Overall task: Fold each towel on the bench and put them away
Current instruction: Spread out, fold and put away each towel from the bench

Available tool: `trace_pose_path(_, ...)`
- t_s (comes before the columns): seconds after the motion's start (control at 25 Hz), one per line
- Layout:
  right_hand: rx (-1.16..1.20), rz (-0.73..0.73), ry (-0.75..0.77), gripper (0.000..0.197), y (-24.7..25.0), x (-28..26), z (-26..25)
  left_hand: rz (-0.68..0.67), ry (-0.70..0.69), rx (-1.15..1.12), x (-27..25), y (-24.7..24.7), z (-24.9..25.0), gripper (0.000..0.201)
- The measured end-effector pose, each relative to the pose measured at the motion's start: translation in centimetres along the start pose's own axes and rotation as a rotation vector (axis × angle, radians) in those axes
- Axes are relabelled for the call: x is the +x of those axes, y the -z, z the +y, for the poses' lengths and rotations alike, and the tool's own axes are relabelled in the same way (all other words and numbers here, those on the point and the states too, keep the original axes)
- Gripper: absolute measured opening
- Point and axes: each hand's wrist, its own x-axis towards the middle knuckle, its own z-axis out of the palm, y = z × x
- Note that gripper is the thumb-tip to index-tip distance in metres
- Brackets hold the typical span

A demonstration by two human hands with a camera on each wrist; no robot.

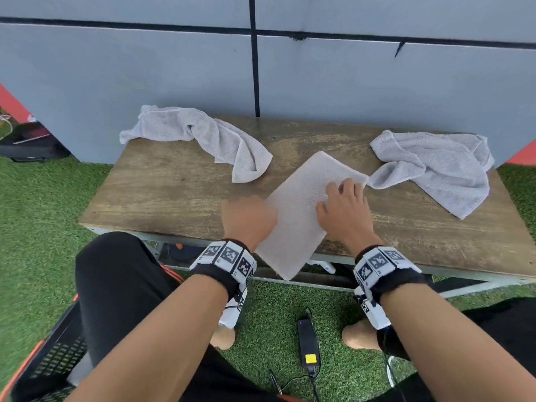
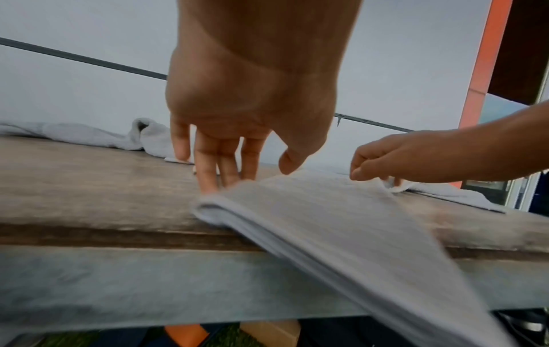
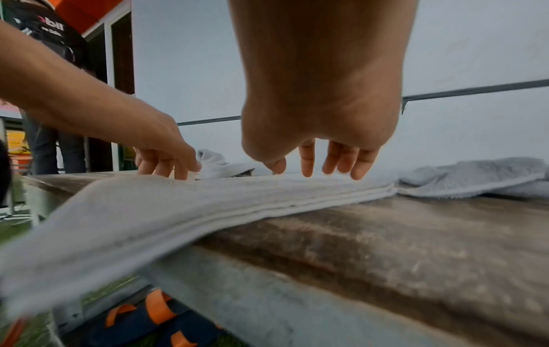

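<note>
A folded grey towel (image 1: 298,216) lies slantwise on the wooden bench (image 1: 162,192), with its near end hanging over the front edge. My left hand (image 1: 261,210) is at the towel's left edge, and its straight fingertips (image 2: 208,185) touch the fold there. My right hand (image 1: 336,195) rests on top of the towel near its far right corner, fingers spread and tips (image 3: 307,169) down on the cloth. A crumpled towel (image 1: 203,137) lies at the bench's back left. Another crumpled towel (image 1: 435,163) lies at the back right, touching the folded one's corner.
A grey panelled wall (image 1: 174,68) stands right behind the bench. Artificial grass (image 1: 37,227) surrounds it. A black crate with an orange rim (image 1: 49,352) sits at my lower left. A black power adapter (image 1: 308,343) with its cable lies on the grass between my feet.
</note>
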Motion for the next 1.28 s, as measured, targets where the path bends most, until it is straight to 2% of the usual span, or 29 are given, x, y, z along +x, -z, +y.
trace_pose_path(0.08,0.068,-0.021,0.017,0.037,-0.5,-0.9,-0.4,-0.078,-0.040,-0.105,-0.1,-0.4,-1.1,0.030)
trace_pose_path(0.16,0.118,-0.044,0.032,0.040,-1.0,-0.7,0.2,-0.136,-0.129,-0.187,-0.3,-1.0,-1.7,0.034)
trace_pose_path(0.28,0.231,-0.186,0.097,0.050,-1.0,0.0,1.9,-0.219,-0.289,-0.321,-0.8,-1.4,-2.2,0.041)
trace_pose_path(0.36,0.338,-0.207,0.119,0.055,-1.0,-0.5,2.9,-0.247,-0.353,-0.355,-1.2,-1.3,-2.7,0.028)
trace_pose_path(0.4,0.396,-0.175,0.113,0.058,-1.1,-0.9,3.5,-0.257,-0.359,-0.364,-1.3,-1.2,-3.1,0.010)
trace_pose_path(0.44,0.444,-0.145,0.104,0.062,-1.3,-1.4,4.1,-0.266,-0.362,-0.363,-1.5,-1.2,-3.3,0.014)
trace_pose_path(0.52,0.503,-0.137,0.100,0.066,-1.7,-2.5,5.1,-0.298,-0.415,-0.320,-1.9,-1.2,-3.5,0.053)
trace_pose_path(0.6,0.523,-0.177,0.116,0.069,-2.1,-3.5,6.0,-0.338,-0.484,-0.184,-2.0,-1.0,-3.2,0.082)
trace_pose_path(0.68,0.521,-0.242,0.154,0.074,-2.0,-4.4,6.3,-0.338,-0.518,-0.071,-2.0,-1.1,-3.0,0.098)
trace_pose_path(0.88,0.470,-0.369,0.242,0.094,-2.1,-5.6,6.9,-0.135,-0.548,0.055,-3.0,-2.6,-2.8,0.093)
trace_pose_path(0.96,0.392,-0.347,0.274,0.103,-2.7,-5.8,7.0,-0.141,-0.551,0.036,-2.8,-2.7,-2.8,0.088)
trace_pose_path(1.0,0.370,-0.305,0.274,0.102,-3.0,-6.1,7.2,-0.170,-0.549,-0.010,-2.5,-2.6,-2.8,0.082)
trace_pose_path(1.08,0.402,-0.198,0.275,0.088,-3.4,-6.3,7.0,-0.224,-0.541,-0.140,-2.2,-2.2,-3.0,0.065)
trace_pose_path(1.2,0.596,-0.158,0.213,0.050,-2.3,-6.2,6.5,-0.236,-0.506,-0.382,-2.1,-1.2,-2.8,0.035)
trace_pose_path(1.28,0.667,-0.146,0.188,0.032,-1.0,-6.2,6.1,-0.214,-0.489,-0.522,-1.9,-0.6,-2.3,0.033)
